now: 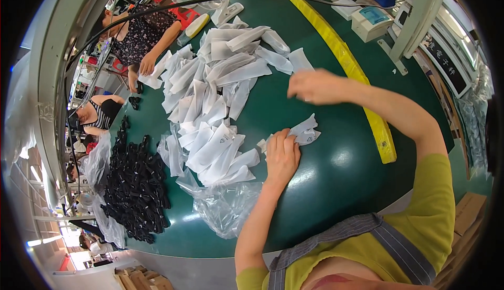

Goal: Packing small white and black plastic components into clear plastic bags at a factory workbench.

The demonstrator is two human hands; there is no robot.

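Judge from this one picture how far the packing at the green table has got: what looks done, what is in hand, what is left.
Done: a spread of white pouches lies on the green table. In hand: the left hand presses one pouch flat while the right hand hovers above. Left: a heap of black parts.

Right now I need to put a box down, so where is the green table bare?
Bare: table between left hand and yellow strip. Crowded: white pouches, black parts, and clear bag.
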